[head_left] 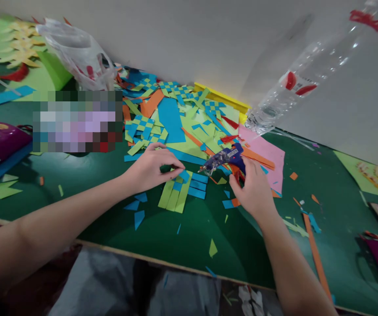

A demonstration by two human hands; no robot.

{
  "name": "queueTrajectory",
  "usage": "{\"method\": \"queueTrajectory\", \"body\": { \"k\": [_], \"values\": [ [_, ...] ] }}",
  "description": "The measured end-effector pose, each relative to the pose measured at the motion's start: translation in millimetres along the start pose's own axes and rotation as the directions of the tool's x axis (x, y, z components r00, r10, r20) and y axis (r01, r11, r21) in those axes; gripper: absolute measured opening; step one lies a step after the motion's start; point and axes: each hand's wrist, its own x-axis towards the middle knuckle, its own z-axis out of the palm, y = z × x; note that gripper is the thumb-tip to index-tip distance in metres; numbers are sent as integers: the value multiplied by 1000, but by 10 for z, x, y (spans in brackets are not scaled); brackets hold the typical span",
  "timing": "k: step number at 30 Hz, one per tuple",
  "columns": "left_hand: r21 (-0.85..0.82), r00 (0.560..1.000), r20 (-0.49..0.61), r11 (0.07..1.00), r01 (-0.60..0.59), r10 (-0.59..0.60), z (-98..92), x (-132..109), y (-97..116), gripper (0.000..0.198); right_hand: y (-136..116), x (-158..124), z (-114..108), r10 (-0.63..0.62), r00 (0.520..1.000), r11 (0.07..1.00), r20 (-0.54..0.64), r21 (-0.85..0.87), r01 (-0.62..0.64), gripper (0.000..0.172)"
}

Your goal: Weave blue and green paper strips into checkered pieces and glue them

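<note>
My left hand (156, 169) pinches the upper corner of a small woven piece of green and blue paper strips (176, 193), with thumb and forefinger closed on it. The piece lies on the green tabletop, its loose strip ends pointing down and to the right. My right hand (254, 186) has its thumb and forefinger around the lower handle of a blue hot glue gun (223, 159); its other fingers are partly hidden. The nozzle points left, just right of the woven piece. Blue paper scraps (139, 218) lie below my left hand.
Woven blue-green pieces (143, 129) and loose strips are heaped behind my hands. A clear plastic bottle (294, 83) leans at back right. Pink paper (268, 149) lies beneath orange strips. Purple devices (3, 145) sit at the left and right edges. A plastic bag (77, 52) stands back left.
</note>
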Motion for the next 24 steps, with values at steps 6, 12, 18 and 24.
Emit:
{"method": "queueTrajectory", "body": {
  "k": [6,12,18,24],
  "values": [
    [4,1000,-14,1000,-6,6,6,-4,-9,16,-67,-7,-24,-134,990,988,-41,-86,130,49],
    [-8,1000,-6,1000,-20,20,5,-8,-14,16,-80,-22,-35,-188,978,978,-89,-104,178,48],
    [-7,1000,-9,1000,-13,13,-7,-2,6,16,-93,-31,-39,-218,972,970,-91,-133,206,49],
    [-19,1000,-4,1000,-13,13,-1,-1,5,16,-106,-34,-33,-231,969,962,-89,-171,214,47]
  ]
}}
